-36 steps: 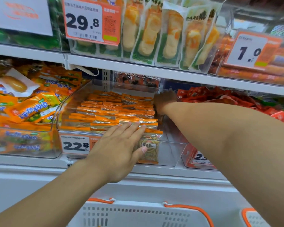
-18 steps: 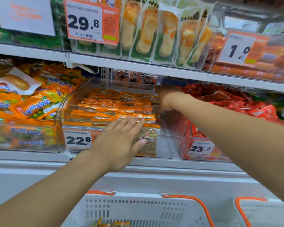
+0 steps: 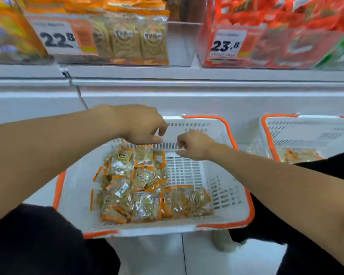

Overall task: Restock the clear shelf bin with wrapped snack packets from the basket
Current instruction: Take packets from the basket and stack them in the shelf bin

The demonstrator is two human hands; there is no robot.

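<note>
My left hand (image 3: 141,126) hangs over the far left part of the white basket (image 3: 224,197), fingers loosely curled downward with nothing in its grip. My right hand (image 3: 193,144) hovers just beside it over the basket's far wall, fingers also bent and holding nothing; the two hands are near each other but apart. Below them the wrapped snack packets (image 3: 139,187), clear with orange edges, lie heaped across the left and near part of the basket floor, while the right part of the slotted floor is bare. The basket has an orange rim and sits on the floor between my dark-clad knees. A second white basket (image 3: 306,133) stands to the right. Up on the shelf, the clear shelf bin (image 3: 179,42) carries a 22.8 price tag (image 3: 58,37) and upright packets at its front, with bare space at its right side.
</note>
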